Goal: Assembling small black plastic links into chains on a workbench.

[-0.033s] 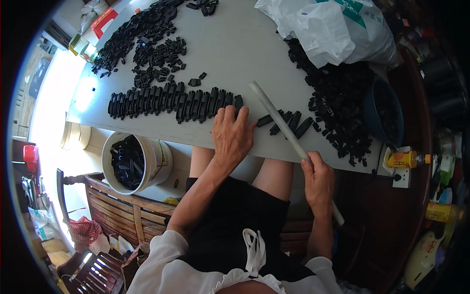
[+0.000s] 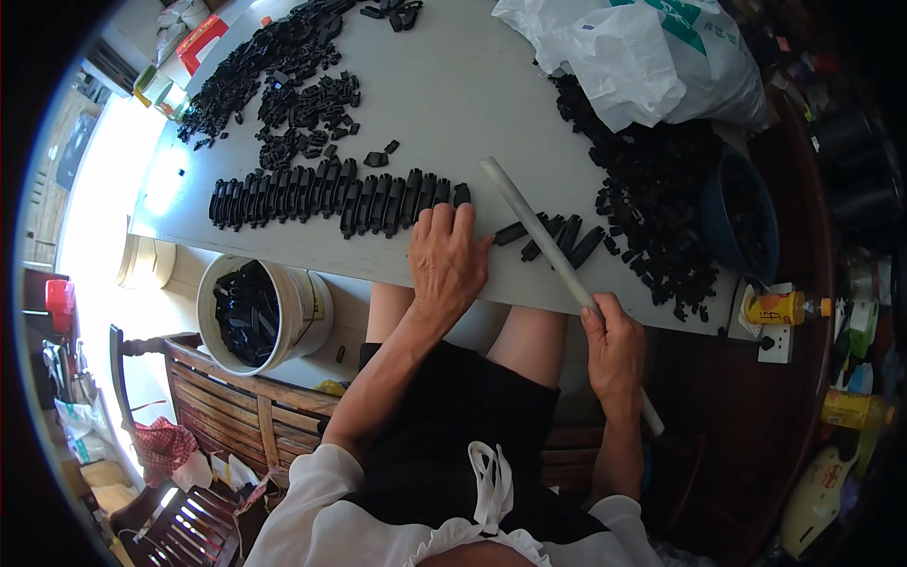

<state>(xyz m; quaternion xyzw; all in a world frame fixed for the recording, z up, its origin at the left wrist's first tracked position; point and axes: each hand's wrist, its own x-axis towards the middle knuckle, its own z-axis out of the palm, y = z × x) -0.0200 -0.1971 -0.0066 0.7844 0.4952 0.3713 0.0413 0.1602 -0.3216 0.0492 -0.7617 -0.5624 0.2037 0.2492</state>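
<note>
My left hand [image 2: 449,260] lies flat, palm down, on the grey table [image 2: 463,104] near its front edge. Its fingertips touch the right end of a long row of black plastic pieces [image 2: 331,198] set side by side. My right hand [image 2: 614,352] is closed around a long pale rod [image 2: 534,222], below the table edge. The rod runs slantwise up onto the table, between my left hand and a few lined-up black pieces [image 2: 562,238].
Loose black parts are heaped at the far left [image 2: 283,66] and at the right [image 2: 652,184]. White plastic bags [image 2: 652,47] lie at the back right, beside a dark blue bowl [image 2: 742,213]. A white bucket of black parts [image 2: 260,312] stands below the table, by a wooden chair [image 2: 236,411].
</note>
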